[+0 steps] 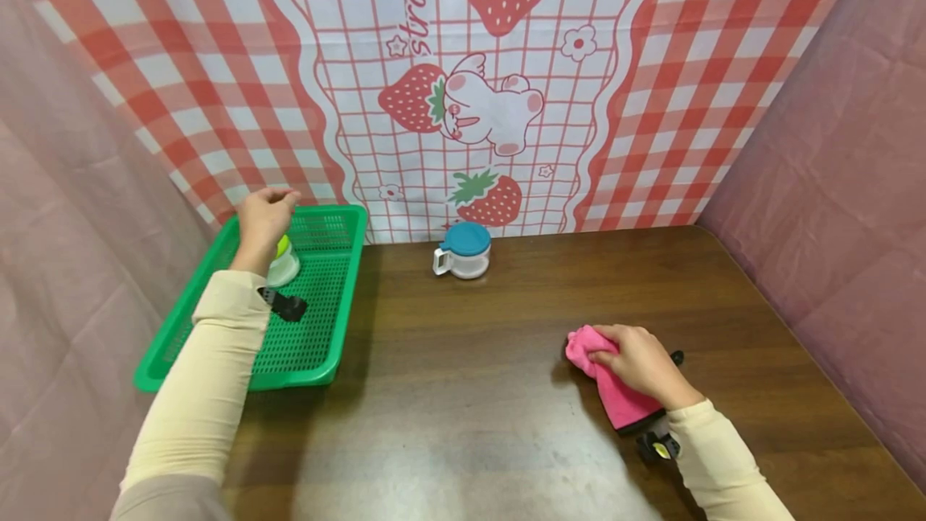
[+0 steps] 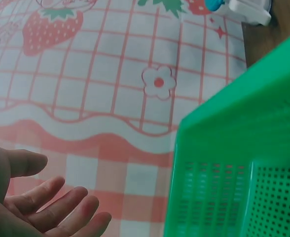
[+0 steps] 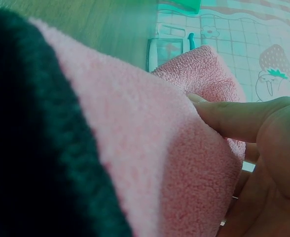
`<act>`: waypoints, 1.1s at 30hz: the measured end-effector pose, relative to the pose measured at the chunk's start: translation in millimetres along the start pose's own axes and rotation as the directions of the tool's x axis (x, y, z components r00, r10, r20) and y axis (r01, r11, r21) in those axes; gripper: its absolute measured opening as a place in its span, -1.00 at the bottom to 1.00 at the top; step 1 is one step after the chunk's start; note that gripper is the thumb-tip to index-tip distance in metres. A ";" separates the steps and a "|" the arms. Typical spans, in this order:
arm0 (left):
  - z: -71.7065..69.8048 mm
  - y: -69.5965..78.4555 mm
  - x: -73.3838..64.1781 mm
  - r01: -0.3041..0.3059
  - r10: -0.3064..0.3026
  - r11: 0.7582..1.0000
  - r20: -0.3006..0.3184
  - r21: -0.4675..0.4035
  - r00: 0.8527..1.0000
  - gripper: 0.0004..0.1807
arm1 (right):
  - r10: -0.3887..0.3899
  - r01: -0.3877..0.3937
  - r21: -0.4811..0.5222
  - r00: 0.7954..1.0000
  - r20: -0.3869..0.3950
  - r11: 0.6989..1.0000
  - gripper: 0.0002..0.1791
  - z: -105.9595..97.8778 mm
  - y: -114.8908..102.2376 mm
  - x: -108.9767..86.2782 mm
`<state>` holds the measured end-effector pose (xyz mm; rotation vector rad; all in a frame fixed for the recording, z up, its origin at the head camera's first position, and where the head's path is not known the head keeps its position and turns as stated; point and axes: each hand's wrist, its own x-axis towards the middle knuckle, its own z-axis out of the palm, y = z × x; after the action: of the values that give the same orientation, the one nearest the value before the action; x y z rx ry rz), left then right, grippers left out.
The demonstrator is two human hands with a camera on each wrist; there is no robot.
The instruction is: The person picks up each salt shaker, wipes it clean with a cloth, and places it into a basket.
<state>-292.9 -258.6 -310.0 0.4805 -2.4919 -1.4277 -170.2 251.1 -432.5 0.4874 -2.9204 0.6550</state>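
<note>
Above the back left of the green basket (image 1: 347, 296) my left hand (image 1: 264, 222) is raised with nothing in it. Its fingers (image 2: 61, 210) are loosely bent and apart from the thumb in the left wrist view. Below that hand, a clear container (image 1: 284, 269) with a yellow-green lid stands in the basket, partly hidden by the wrist. On the right, my right hand (image 1: 640, 360) grips a bunched pink cloth (image 1: 622, 396) with a dark edge, low over the table. The thumb presses into the fuzzy fabric (image 3: 135, 128) in the right wrist view.
A clear jar (image 1: 469, 265) with a blue lid and a white handle stands at the back middle of the wooden table (image 1: 434, 392). Behind it hangs a red-and-white strawberry curtain (image 1: 492, 119). Pink drapes (image 1: 832, 183) border both sides.
</note>
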 end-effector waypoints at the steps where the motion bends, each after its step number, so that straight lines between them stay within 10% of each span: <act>1: 2.0 1.0 -1.0 -0.007 0.007 1.000 0.000 0.002 1.000 -0.49 | -0.001 0.001 0.000 1.000 -0.001 1.000 -0.68 -0.1 0.1 -0.2; 33: 69.8 7.1 -20.0 -0.043 0.053 0.991 0.073 -0.127 0.996 -0.60 | 0.023 -0.021 0.037 0.998 -0.052 0.999 -0.58 -8.6 3.6 0.6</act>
<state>-300.5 -192.2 -339.4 0.3457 -2.4350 -1.5997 -171.7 257.8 -426.1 0.4354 -2.8737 0.7140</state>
